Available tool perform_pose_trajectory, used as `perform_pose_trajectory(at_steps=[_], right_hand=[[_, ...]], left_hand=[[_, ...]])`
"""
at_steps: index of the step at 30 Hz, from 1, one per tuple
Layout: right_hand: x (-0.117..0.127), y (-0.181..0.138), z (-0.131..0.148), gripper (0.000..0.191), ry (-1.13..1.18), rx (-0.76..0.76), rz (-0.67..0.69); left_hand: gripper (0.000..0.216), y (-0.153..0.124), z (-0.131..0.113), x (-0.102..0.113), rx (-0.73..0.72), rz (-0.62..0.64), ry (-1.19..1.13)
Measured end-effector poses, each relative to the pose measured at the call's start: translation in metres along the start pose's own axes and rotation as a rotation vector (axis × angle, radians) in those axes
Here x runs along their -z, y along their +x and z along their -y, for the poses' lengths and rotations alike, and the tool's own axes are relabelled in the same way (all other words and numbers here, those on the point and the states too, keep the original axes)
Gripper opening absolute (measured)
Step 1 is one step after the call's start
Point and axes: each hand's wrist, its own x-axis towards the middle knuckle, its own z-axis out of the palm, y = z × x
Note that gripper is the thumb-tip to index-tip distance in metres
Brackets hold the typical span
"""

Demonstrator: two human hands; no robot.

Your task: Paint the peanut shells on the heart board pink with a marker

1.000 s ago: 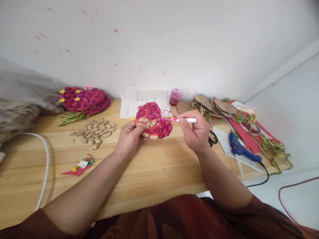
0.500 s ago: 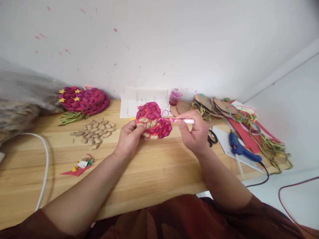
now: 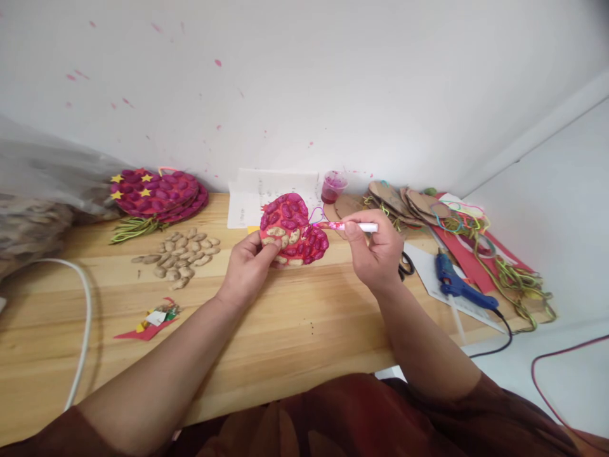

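Observation:
My left hand grips the left edge of a heart-shaped peanut craft, its thumb over the front. Most of its peanuts are painted magenta; several near my thumb are bare tan. Between thumb and fingers of my right hand is a white-handled paintbrush, held level. Its paint-smeared tip reaches the notch of the heart, where a thin purple loop sticks up. Behind stands a clear plastic cup with dark red-pink paint in it.
Loose peanuts lie on the wooden table at left, near finished-looking magenta peanut crafts with yellow stars. A blue glue gun, cardboard pieces, scissors and cords lie at right. Paper sheets lie behind.
My right hand has drawn slightly right with the paintbrush, whose tip has shifted a little across the notch. My left hand keeps its hold on the craft.

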Motion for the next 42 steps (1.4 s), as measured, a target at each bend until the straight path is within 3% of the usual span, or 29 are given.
perform_pose_trajectory(at_steps=[16, 42], right_hand=[[0.0017, 0.0019, -0.0006, 0.009, -0.042, -0.016, -0.039], [0.0021, 0.0014, 0.0011, 0.014, 0.018, -0.049, -0.072]], left_hand=[[0.026, 0.0031, 0.0082, 0.0024, -0.113, 0.043, 0.104], [0.034, 0.001, 0.0001, -0.0006, -0.039, 0.018, 0.048]])
